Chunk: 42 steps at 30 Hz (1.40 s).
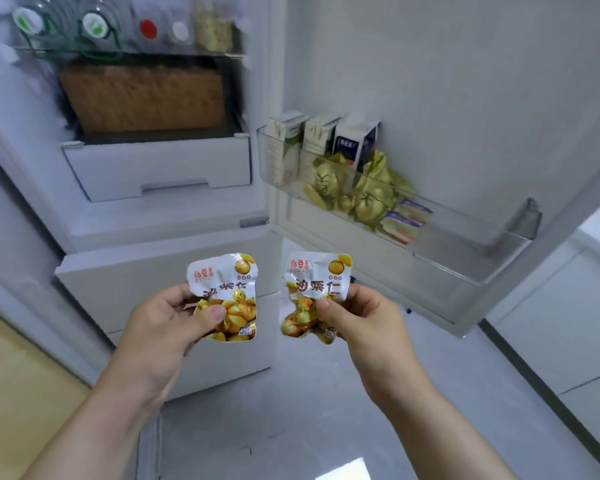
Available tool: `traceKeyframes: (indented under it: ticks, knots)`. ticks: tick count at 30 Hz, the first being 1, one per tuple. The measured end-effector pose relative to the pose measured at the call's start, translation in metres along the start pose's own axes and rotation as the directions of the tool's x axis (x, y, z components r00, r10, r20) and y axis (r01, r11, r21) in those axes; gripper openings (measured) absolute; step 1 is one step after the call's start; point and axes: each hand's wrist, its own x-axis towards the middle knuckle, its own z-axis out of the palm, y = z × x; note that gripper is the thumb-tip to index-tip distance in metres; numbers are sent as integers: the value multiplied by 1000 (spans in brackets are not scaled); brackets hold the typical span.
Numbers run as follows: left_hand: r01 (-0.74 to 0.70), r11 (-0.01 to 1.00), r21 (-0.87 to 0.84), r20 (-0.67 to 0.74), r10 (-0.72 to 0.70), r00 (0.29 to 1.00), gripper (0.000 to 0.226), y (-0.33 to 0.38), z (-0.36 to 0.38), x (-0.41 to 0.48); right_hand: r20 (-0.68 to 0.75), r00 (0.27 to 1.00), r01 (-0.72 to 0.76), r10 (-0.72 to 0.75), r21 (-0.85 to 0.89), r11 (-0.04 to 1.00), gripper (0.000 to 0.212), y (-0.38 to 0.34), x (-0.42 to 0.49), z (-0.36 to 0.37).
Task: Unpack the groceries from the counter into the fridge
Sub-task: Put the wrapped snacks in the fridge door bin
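- Two chestnut snack packets are what I'm carrying: the left packet (226,292) and the right packet (317,289). They hang side by side in the air, apart from each other, in front of the open fridge (153,233). Neither is inside it yet.
- Both printed fronts face up toward me. I'd say I hold them this way to read them and pick a spot before reaching in.
- My left hand (163,327) pinches its packet by the lower half. The thumb (216,311) presses flat on the front, and the fingers are curled behind, mostly hidden.
- My right hand (364,317) does the same on the other side, with its thumb (326,306) clamped on the packet's front and the fingers tucked behind it.
- Both forearms come up from the bottom corners of the view and angle inward, with the wrists at about the same height.
- The door bin (465,268) sits up and to the right of the right packet. Cartons (352,140) stand at its hinge end, gold-wrapped packets (371,199) lie next along it, and then small flat boxes (406,220).
- I judge that the outer end of the bin, beyond those boxes, is the likeliest place for the packets, and my right hand is the nearer one.
- Further in, a white drawer (156,168) sits under a brown block (142,98). Above that, capped bottles (94,26) show on a shelf, too blurred to read.
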Motion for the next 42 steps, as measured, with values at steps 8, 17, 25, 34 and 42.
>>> traceKeyframes:
  ticks: [8, 17, 25, 34, 42]
  knots:
    - [-64, 998, 13, 138, 62, 989, 82, 18, 55, 37, -79, 982, 172, -169, 30, 985, 15, -34, 19, -32]
    - [-125, 990, -69, 284, 139, 949, 73, 41, 110, 60, -233, 928, 295, -291, -19, 955, 18, -72, 15, -55]
    - [-211, 976, -51, 519, 207, 830, 67, 70, 158, 115, -515, 782, 334, -351, -130, 934, 24, -101, 15, -64]
    - [-428, 882, 197, 705, 176, 687, 51, 86, 230, 149, -689, 619, 291, -378, -246, 925, 20, -113, 11, -69]
    - [-465, 771, 435, 705, 30, 709, 45, 77, 269, 163, -725, 555, 376, -408, -219, 900, 7, -121, 1, -93]
